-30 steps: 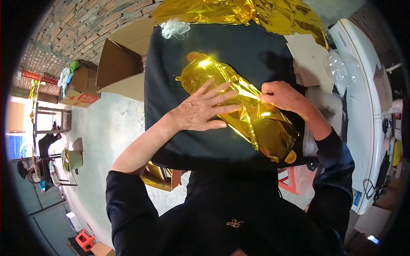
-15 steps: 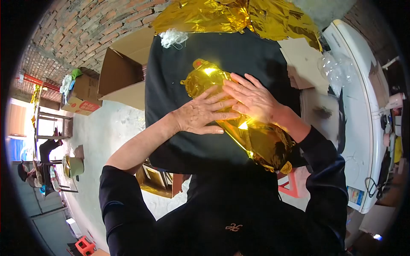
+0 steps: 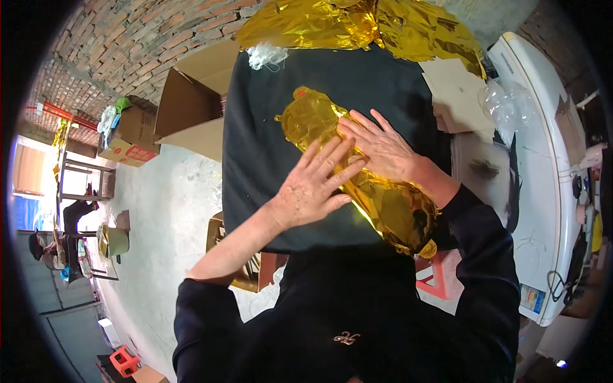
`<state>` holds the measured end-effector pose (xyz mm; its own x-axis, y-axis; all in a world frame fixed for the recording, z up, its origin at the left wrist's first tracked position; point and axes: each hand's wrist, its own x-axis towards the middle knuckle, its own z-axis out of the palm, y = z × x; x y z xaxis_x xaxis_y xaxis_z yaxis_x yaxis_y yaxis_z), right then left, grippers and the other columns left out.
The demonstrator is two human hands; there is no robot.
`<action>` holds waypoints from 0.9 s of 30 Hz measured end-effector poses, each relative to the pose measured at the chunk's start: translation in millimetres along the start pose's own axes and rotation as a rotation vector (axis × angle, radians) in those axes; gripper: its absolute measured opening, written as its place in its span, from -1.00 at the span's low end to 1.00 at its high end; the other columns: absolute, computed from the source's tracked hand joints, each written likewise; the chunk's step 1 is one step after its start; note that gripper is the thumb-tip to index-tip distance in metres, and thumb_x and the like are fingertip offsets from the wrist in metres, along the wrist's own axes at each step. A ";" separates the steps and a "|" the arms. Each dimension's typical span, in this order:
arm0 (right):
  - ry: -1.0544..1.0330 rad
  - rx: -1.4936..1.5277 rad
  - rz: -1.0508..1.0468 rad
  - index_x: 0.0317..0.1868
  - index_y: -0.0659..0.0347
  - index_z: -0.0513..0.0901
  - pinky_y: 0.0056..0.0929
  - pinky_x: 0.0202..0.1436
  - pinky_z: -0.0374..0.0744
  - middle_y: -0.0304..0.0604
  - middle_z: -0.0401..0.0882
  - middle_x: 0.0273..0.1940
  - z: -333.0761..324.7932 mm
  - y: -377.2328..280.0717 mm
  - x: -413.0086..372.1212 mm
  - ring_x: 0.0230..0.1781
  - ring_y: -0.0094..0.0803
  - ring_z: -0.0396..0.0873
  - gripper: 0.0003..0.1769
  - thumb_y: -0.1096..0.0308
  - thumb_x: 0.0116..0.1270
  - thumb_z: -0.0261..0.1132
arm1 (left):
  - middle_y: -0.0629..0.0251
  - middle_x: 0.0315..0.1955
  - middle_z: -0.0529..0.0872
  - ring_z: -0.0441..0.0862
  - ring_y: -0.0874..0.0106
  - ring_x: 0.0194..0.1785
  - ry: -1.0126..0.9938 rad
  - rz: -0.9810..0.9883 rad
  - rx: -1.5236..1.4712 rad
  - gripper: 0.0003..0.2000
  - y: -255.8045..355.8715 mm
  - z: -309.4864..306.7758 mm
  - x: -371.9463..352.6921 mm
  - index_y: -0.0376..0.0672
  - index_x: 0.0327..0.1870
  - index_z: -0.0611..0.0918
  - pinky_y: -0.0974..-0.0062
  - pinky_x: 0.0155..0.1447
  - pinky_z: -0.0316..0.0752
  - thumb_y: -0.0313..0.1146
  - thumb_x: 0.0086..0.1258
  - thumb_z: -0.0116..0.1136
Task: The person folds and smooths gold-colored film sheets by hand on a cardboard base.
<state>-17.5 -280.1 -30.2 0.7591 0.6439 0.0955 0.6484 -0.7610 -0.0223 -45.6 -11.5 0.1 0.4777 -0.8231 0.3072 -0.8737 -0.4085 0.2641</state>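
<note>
Under both flat hands (image 3: 348, 169) lies the foil balloon (image 3: 389, 207).

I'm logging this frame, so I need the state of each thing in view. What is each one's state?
balloon: deflated, lying flat on the cloth, creased.
left hand: open, fingers flat on the balloon.
right hand: open, palm down on the balloon.
cloth: spread out, dark.
box: open, flaps out.
foil pile: crumpled, at the cloth's far edge.

A gold foil balloon (image 3: 308, 118) is laid on a black surface (image 3: 268, 147); white string (image 3: 267, 55) and crumpled foil (image 3: 306, 22) are set beyond the balloon.
</note>
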 end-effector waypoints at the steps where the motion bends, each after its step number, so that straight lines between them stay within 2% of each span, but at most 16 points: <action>1: 0.005 0.013 0.020 0.74 0.18 0.23 0.15 0.84 -0.14 -0.09 0.17 0.76 1.4 -1.7 0.7 0.84 -0.16 -0.07 -0.18 -0.11 0.68 0.12 | -0.02 0.69 0.28 0.19 0.02 0.76 0.015 -0.001 0.007 -0.33 6.7 6.8 -1.8 0.06 0.69 0.42 -0.09 0.79 0.06 0.08 0.63 0.18; 8: 0.089 0.048 0.123 0.74 0.15 0.24 0.09 0.85 -0.14 -0.13 0.17 0.76 7.3 -12.0 -1.0 0.83 -0.22 -0.04 -0.21 -0.09 0.70 0.10 | -0.04 0.68 0.31 0.23 0.03 0.75 -0.023 -0.039 0.084 -0.40 6.9 16.9 -9.0 0.02 0.65 0.46 -0.05 0.77 0.15 0.02 0.69 0.14; 12: 0.095 0.028 0.136 0.73 0.16 0.27 0.07 0.85 -0.15 -0.13 0.16 0.77 9.4 -12.4 -0.3 0.83 -0.24 -0.04 -0.22 -0.09 0.70 0.10 | -0.09 0.63 0.38 0.29 -0.03 0.71 0.089 -0.090 0.012 -0.47 2.1 10.5 -12.5 -0.04 0.59 0.52 -0.02 0.74 0.22 -0.05 0.70 0.14; 14: 0.096 0.048 0.176 0.74 0.17 0.26 0.06 0.85 -0.16 -0.13 0.15 0.77 8.4 -17.2 0.9 0.83 -0.24 -0.06 -0.21 -0.11 0.70 0.09 | -0.16 0.51 0.49 0.44 -0.10 0.58 0.230 -0.218 -0.022 -0.45 -2.9 10.4 -14.8 -0.17 0.52 0.55 0.02 0.62 0.39 -0.18 0.59 0.32; 16: 0.097 0.059 0.228 0.74 0.17 0.24 0.05 0.85 -0.17 -0.13 0.13 0.78 9.4 -22.0 0.6 0.84 -0.25 -0.07 -0.19 -0.13 0.70 0.07 | -0.17 0.42 0.57 0.52 -0.11 0.48 0.343 -0.410 -0.099 -0.42 -2.3 3.9 -13.7 -0.22 0.50 0.55 0.06 0.56 0.45 -0.23 0.52 0.41; 17: 0.097 0.060 0.259 0.75 0.18 0.23 0.05 0.85 -0.19 -0.12 0.12 0.78 12.6 -24.0 0.5 0.84 -0.25 -0.08 -0.18 -0.15 0.70 0.06 | -0.14 0.34 0.65 0.60 -0.05 0.40 0.365 -0.518 -0.141 -0.42 -8.3 6.4 -13.7 -0.23 0.48 0.56 0.13 0.46 0.55 -0.23 0.51 0.43; 18: 0.098 0.061 0.288 0.75 0.18 0.22 0.05 0.85 -0.20 -0.12 0.11 0.79 12.4 -27.7 1.5 0.84 -0.26 -0.10 -0.17 -0.16 0.70 0.04 | -0.06 0.21 0.76 0.76 0.08 0.22 0.399 -0.563 -0.171 -0.41 -13.8 5.2 -11.1 -0.23 0.50 0.52 0.20 0.31 0.66 -0.22 0.54 0.42; 20: 0.080 0.096 0.377 0.76 0.19 0.19 0.06 0.85 -0.24 -0.13 0.08 0.80 11.7 -36.0 2.5 0.85 -0.25 -0.12 -0.15 -0.18 0.70 0.02 | 0.02 0.07 0.84 0.85 0.20 0.01 0.359 -0.676 -0.380 -0.38 -23.3 1.7 -4.4 -0.23 0.55 0.45 0.26 0.16 0.72 -0.22 0.56 0.40; 21: 0.072 0.113 0.423 0.77 0.19 0.18 0.07 0.85 -0.25 -0.13 0.06 0.80 10.7 -40.3 3.4 0.85 -0.24 -0.14 -0.14 -0.19 0.70 0.01 | 0.07 -0.07 0.89 0.87 0.23 -0.09 0.373 -0.702 -0.425 -0.31 -27.0 3.0 1.1 -0.20 0.60 0.39 0.27 0.11 0.73 -0.21 0.54 0.41; 24: 0.096 0.099 0.536 0.78 0.19 0.15 0.10 0.84 -0.28 -0.13 0.02 0.82 12.2 -50.2 7.5 0.86 -0.21 -0.16 -0.14 -0.18 0.70 -0.01 | 0.07 -0.11 0.89 0.87 0.23 -0.06 0.304 -0.769 -0.416 -0.26 -34.5 1.6 16.9 -0.19 0.61 0.38 0.27 0.08 0.72 -0.18 0.48 0.45; 25: 0.098 0.115 0.563 0.78 0.19 0.14 0.16 0.83 -0.28 -0.11 0.00 0.82 12.2 -51.6 9.3 0.86 -0.14 -0.18 -0.14 -0.17 0.71 -0.01 | 0.04 -0.13 0.88 0.88 0.18 -0.07 0.259 -0.796 -0.424 -0.21 -36.3 0.3 25.7 -0.19 0.62 0.37 0.26 0.06 0.71 -0.20 0.42 0.48; 27: 0.071 0.090 0.620 0.80 0.16 0.10 0.16 0.83 -0.27 -0.12 -0.03 0.83 12.2 -55.2 12.8 0.86 -0.15 -0.23 -0.14 -0.17 0.72 -0.03 | 0.02 -0.15 0.87 0.87 0.13 -0.07 0.265 -0.768 -0.347 -0.21 -44.1 10.0 40.1 -0.19 0.62 0.37 0.25 0.06 0.71 -0.24 0.40 0.47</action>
<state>-42.9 -228.9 -39.9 0.9916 0.0765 0.1039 0.0942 -0.9795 -0.1783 11.1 -30.5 -8.4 0.9646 -0.2340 0.1214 -0.2459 -0.6326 0.7344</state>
